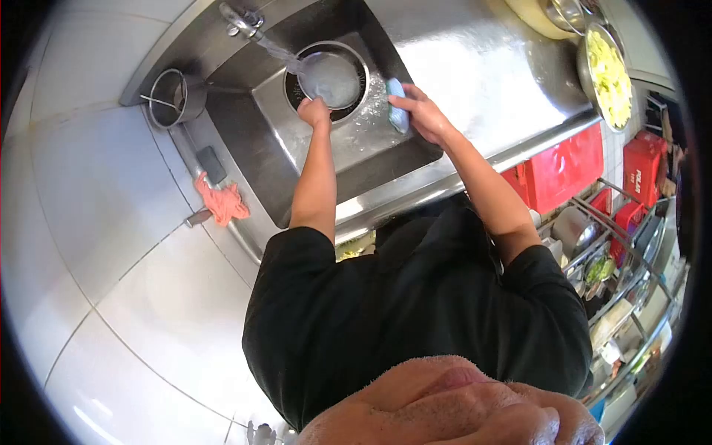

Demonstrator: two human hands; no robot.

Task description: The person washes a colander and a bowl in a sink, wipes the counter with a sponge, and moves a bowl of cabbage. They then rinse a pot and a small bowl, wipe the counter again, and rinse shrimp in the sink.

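My left hand (314, 111) grips the near rim of a round metal bowl (331, 76) inside the steel sink (259, 141). Water runs from the faucet (241, 21) into the bowl. My right hand (421, 113) holds a light blue sponge (397, 107) just right of the bowl, at the sink's right wall. Both arms reach forward from my black shirt.
A metal pot (174, 98) stands on the sink's left ledge, with a pink cloth (220, 200) and a dark block (211, 163) nearer me. A pan of chopped yellow food (610, 74) sits on the right counter. Red crates (564, 174) and a wire rack (615, 274) are below.
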